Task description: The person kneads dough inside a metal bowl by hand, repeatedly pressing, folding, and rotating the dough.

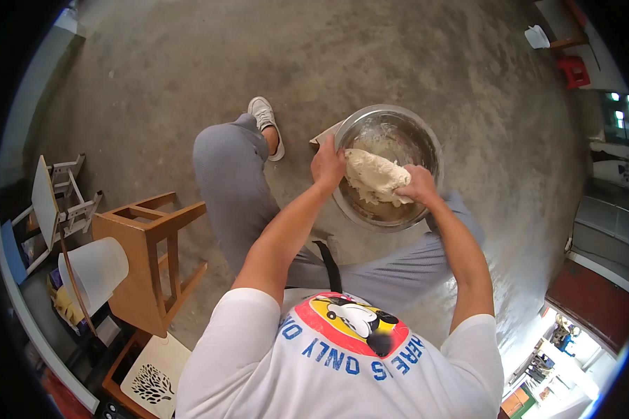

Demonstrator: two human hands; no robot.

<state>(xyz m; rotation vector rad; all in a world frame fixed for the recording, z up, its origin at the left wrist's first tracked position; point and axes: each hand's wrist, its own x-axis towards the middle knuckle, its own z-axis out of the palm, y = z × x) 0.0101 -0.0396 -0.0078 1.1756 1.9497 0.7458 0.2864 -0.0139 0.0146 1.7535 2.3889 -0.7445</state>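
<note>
One lump of pale dough (374, 174) is within a metal bowl (381, 109) between two grey-trousered legs (230, 164). The right hand (418, 184) clasps the dough's right end, fingers curled about it. The left hand (328, 164) rests at the bowl's left rim, beside the dough; whether its fingers clamp the rim cannot be told.

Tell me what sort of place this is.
Probably a room in a home, perhaps a utility area: there is a bare, concrete-like floor, a wooden stool, and a metal basin holding what looks like dough.
</note>
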